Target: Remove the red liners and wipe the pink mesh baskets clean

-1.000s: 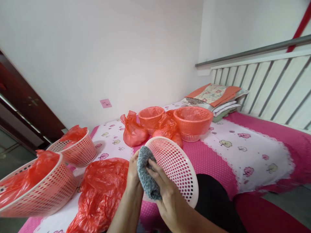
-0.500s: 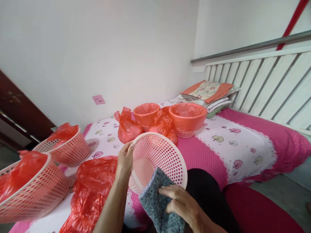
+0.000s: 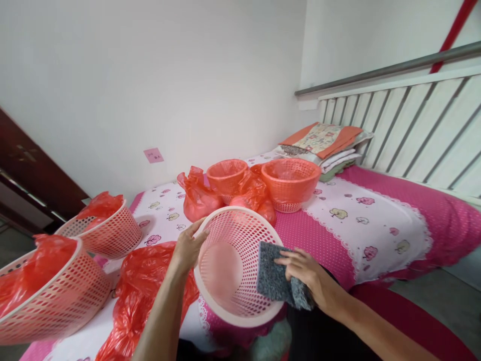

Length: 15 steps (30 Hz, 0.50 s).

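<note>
A pale pink plastic basket (image 3: 221,268) with a holed wall is tilted toward me, its open side facing up. My left hand (image 3: 189,245) grips its rim on the left, thumb over the edge. In my right hand (image 3: 305,273) is a grey fuzzy cloth (image 3: 273,271), pressed on the basket's right inner wall and rim. The fingers lie over the cloth, and part of it hangs outside the rim. A crumpled red plastic bag (image 3: 145,286) lies on the bed just left of my left forearm.
Two pink baskets with red bags, a near one (image 3: 56,301) and a far one (image 3: 112,233), stand at left. Behind are two red-wrapped baskets (image 3: 291,185) and knotted red bags (image 3: 201,200). Folded bedding (image 3: 323,143) lies by the white headboard (image 3: 406,130).
My right hand has moved the cloth up and right, from the basket's lower rim to its right side. The basket has turned to face me more, with my left hand still on its rim.
</note>
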Tool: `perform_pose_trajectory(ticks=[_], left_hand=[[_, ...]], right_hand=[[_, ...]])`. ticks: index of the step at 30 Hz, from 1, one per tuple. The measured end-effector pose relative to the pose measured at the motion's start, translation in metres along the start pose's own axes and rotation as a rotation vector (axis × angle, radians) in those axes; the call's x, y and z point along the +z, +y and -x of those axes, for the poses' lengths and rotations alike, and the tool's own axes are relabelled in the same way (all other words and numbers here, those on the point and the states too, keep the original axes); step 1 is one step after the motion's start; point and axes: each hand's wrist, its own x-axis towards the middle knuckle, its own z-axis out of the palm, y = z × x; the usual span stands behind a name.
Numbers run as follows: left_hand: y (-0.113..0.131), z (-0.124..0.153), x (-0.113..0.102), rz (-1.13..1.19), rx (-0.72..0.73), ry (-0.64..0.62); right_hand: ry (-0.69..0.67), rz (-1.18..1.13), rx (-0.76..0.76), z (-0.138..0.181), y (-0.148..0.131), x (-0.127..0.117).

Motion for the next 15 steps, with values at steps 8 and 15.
perform_pose_trajectory(ticks=[8, 15], left_hand=[[0.005, 0.012, 0.0, -0.193, 0.048, -0.115], [0.005, 0.026, 0.007, -0.187, 0.04, -0.071]], right_hand=[[0.104, 0.335, -0.286, -0.057, -0.023, -0.043], [0.075, 0.478, -0.395, -0.076, -0.016, -0.025]])
